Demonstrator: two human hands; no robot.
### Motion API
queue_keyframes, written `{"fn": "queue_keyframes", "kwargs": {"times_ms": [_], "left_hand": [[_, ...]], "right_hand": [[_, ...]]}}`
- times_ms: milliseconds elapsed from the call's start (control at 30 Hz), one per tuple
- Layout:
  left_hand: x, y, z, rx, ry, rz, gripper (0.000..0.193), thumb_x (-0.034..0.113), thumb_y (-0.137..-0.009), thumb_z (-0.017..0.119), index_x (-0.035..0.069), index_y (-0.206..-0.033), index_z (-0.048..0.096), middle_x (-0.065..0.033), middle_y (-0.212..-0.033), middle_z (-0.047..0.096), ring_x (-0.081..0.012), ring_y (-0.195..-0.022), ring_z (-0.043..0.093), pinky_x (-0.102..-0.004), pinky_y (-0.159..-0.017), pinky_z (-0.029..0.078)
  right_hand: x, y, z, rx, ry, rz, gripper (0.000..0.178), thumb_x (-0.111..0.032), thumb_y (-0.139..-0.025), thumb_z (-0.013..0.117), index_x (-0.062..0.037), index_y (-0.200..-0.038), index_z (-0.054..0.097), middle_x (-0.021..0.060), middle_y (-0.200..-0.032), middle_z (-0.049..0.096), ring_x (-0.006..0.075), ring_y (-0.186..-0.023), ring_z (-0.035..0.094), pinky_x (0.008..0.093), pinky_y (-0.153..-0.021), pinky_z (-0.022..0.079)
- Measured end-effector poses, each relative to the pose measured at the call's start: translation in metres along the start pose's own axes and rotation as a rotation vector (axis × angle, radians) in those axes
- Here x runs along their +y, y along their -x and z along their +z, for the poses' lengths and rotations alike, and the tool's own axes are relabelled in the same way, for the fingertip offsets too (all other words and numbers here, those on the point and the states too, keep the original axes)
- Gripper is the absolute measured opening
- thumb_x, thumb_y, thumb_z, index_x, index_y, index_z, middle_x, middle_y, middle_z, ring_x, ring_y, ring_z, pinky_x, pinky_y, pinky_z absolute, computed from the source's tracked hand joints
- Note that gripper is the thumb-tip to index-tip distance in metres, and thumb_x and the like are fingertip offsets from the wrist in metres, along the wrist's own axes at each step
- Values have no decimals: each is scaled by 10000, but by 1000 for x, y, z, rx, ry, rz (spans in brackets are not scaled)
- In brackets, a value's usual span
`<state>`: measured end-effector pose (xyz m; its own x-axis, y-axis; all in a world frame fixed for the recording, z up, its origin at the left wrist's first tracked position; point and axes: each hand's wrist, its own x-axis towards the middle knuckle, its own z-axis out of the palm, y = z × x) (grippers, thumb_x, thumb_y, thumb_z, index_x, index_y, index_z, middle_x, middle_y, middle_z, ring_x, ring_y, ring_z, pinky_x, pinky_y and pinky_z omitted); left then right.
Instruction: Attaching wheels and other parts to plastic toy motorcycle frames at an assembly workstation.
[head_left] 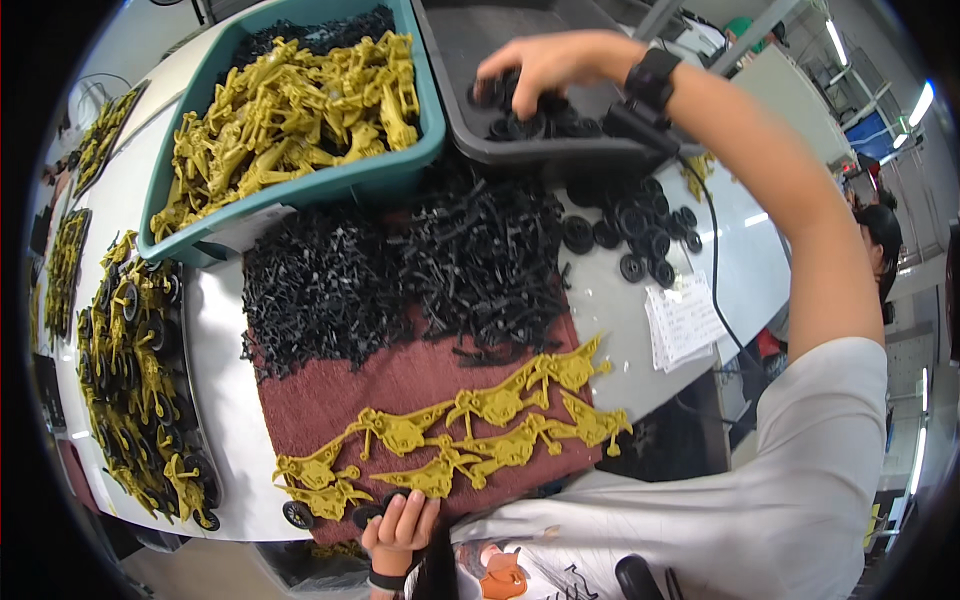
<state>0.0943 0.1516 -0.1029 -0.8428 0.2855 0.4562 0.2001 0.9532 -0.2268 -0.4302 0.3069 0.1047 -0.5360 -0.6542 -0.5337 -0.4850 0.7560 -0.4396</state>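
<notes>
My right hand reaches into the grey bin, its fingers and thumb curled round some black wheels. Down at the front edge of the maroon cloth, the fingers of my left hand are closed on a small black wheel, partly hidden by them. Right above that hand lie yellow toy motorcycle bodies, set out in two rows. The front-left body has a black wheel at its lower end.
Heaps of small black parts cover the cloth's far half. Behind stands a teal bin piled with yellow bodies. A tray of wheeled toys lies left. Loose wheels, papers and a black cable are at the right.
</notes>
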Motion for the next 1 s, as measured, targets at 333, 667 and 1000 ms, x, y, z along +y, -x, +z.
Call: {"fn": "queue_keyframes", "kwargs": {"times_ms": [333,667,1000], "left_hand": [[6,-9,19,228,15,-96,315,345,-873,393,253,-1032,648,56,-1133,610,-129,-1068,552,-368,-966,273],[6,-12,21,265,36,-73,257,284,-907,403,198,-981,634,4,-1132,619,-182,-1059,551,-368,-919,295],[7,-9,21,242,26,-109,246,291,-882,395,246,-987,613,40,-1106,606,-150,-1024,549,-361,-935,278]], "right_hand": [[50,143,11,355,-637,-138,526,103,-667,652,-80,-1147,537,24,-997,573,128,-861,577,237,-716,499],[128,143,149,813,47,-59,487,-205,-727,669,-120,-1199,579,117,-1126,468,286,-1074,506,341,-927,423],[110,155,170,602,261,65,684,-522,-793,655,-306,-1389,397,195,-1466,266,414,-1293,368,505,-1024,350]]}}
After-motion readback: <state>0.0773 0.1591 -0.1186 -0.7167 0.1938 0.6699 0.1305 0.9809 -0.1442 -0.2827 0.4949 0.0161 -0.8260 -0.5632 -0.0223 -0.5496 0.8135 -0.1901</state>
